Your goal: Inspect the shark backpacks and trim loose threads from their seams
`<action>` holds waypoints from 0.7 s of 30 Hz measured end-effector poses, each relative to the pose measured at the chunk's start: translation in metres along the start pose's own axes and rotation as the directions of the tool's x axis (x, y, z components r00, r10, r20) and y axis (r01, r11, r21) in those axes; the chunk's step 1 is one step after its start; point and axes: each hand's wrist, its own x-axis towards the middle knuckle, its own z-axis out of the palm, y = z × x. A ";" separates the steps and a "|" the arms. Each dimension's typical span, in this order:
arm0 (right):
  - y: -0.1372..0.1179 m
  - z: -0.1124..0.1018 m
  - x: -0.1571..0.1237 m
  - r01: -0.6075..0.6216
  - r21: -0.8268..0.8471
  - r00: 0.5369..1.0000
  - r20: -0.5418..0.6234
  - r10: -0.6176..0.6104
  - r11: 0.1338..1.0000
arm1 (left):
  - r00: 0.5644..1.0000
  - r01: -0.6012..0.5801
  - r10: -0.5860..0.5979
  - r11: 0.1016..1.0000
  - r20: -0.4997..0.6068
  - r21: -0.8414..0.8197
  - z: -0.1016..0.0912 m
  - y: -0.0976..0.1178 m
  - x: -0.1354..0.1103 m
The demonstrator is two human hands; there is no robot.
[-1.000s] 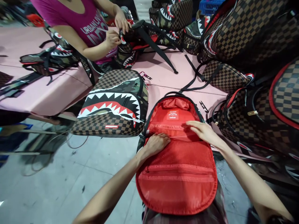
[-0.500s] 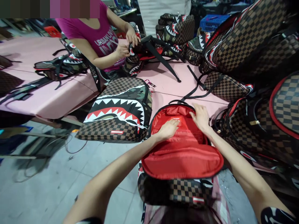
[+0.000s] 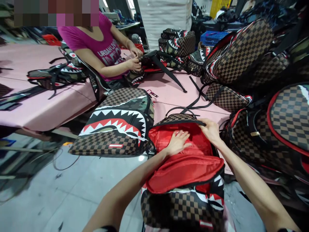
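An unzipped backpack (image 3: 181, 201) in brown and black checks with shark-teeth print lies in front of me, its red-lined flap (image 3: 187, 172) folded down towards me. Inside it, my left hand (image 3: 178, 142) rests on the red lining with its fingers spread, holding nothing. My right hand (image 3: 210, 131) grips the upper right rim of the same backpack, thumb and fingers closed on the edge. A black carrying handle (image 3: 181, 109) arches at its far end. Just to the left lies a second shark-print backpack (image 3: 113, 125), closed.
Across the pink table (image 3: 169, 87) a co-worker in a magenta shirt (image 3: 96, 48) handles another bag with both hands. More checkered backpacks (image 3: 243, 51) are piled at right. A blue crate (image 3: 213, 38) stands behind them. Tiled floor (image 3: 79, 193) shows at lower left.
My right hand now grips the backpack's rim, and its top edge has tipped up and inward over the opening. My left hand has spread its fingers on the lining. The view has shifted slightly.
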 end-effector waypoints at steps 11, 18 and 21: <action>0.010 0.021 0.032 0.018 -0.035 0.982 0.186 -0.011 0.999 | 0.940 0.226 -0.217 0.974 0.262 -0.005 -0.007 -0.041 0.018; 0.103 0.022 0.064 -0.286 -0.199 0.929 0.180 0.322 0.937 | 0.925 0.360 -0.343 0.929 0.164 -0.086 -0.001 0.002 -0.002; 0.114 0.046 0.057 -0.339 -0.346 0.894 0.173 0.414 0.875 | 0.860 0.493 -0.492 0.737 0.133 -0.462 -0.006 -0.003 0.008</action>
